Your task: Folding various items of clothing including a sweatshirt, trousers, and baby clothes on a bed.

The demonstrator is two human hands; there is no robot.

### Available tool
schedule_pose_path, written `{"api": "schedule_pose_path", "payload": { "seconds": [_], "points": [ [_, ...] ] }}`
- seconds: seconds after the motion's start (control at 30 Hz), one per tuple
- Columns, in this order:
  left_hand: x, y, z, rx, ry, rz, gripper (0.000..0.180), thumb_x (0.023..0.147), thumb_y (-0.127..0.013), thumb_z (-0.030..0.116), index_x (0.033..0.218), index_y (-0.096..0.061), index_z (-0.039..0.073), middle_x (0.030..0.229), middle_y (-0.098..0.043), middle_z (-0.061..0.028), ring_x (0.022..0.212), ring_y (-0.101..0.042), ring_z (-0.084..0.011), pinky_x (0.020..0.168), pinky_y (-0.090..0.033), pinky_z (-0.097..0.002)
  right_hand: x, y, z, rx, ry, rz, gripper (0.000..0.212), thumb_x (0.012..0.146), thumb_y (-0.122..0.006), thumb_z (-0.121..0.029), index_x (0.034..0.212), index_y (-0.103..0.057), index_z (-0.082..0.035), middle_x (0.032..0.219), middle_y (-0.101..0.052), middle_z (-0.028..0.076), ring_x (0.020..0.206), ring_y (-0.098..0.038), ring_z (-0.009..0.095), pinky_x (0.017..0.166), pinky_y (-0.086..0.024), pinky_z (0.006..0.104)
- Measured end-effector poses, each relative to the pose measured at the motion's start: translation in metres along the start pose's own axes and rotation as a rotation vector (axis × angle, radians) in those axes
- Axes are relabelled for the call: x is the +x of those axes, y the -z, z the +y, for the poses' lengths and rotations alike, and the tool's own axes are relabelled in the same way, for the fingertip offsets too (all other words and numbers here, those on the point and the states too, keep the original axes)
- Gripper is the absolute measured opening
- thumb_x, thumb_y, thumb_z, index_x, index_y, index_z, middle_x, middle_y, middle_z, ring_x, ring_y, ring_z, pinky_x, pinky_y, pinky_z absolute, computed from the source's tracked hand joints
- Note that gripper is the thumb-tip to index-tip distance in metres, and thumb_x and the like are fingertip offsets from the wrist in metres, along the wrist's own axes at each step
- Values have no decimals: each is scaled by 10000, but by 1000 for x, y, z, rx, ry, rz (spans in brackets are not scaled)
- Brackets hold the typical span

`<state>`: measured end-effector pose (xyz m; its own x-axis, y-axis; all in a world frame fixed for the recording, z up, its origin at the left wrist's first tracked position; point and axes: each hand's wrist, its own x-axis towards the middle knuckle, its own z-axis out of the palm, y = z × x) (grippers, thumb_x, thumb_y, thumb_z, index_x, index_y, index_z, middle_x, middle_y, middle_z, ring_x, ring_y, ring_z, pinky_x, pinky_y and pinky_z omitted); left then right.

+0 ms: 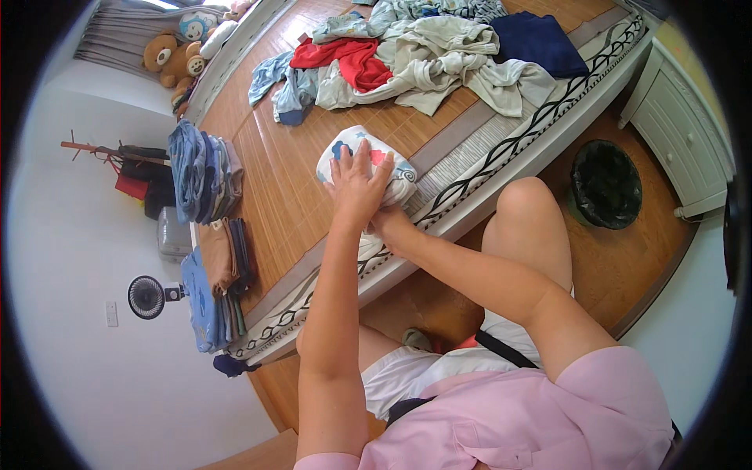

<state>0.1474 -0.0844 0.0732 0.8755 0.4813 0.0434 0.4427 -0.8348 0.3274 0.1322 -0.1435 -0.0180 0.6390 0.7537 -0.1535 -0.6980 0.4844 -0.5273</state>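
A thick, folded white cloth bundle (401, 168) with blue, red and grey prints is at the near edge of the bed. My left hand (360, 184) lies on top of it with the fingers spread and stretched out. Close under my left wrist, my right hand (389, 229) is closed at the near end of the bundle. Its fingertips are partly hidden by the cloth and the left wrist. Whether the bundle rests on the mat or is lifted a little, I cannot tell.
Loose clothes (423, 63) lie heaped across the far side of the bed mat (274, 168), beside a folded navy cloth (536, 43). Folded stacks of jeans (192, 172) and brown trousers (219, 254) line the left edge. A black-lined bin (605, 184) stands right, near a white cabinet (681, 129).
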Motion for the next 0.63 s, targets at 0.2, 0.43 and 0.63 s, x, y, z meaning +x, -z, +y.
{"api": "schedule_pose_path", "payload": {
  "seconds": [0.2, 0.43, 0.63],
  "points": [
    [12, -15, 12, 103, 93, -144, 866, 795, -462, 745, 1481, -326, 234, 1554, -118, -246, 1441, 4, -440, 1036, 15, -725, -6, -2, 12, -248, 136, 171, 269, 927, -531, -136, 1140, -525, 28, 909, -632, 117, 758, -589, 216, 685, -475, 366],
    [9, -28, 4, 167, 108, -47, 881, 762, -479, 766, 1483, -311, 289, 1572, -63, -215, 1442, 47, -433, 1007, 45, -758, -43, 4, -26, -1009, -118, -375, 313, 829, -550, -80, 1112, -608, 41, 1063, -662, 231, 1002, -636, 321, 885, -478, 408],
    [5, -1, -23, 8, 142, -133, 864, 773, -461, 767, 1478, -321, 287, 1581, -91, -164, 1450, 34, -404, 1021, 49, -749, -33, -27, -125, -883, 90, -542, 236, 894, -621, -198, 1105, -682, -109, 970, -713, 142, 1016, -659, 190, 914, -502, 326]
  ]
}}
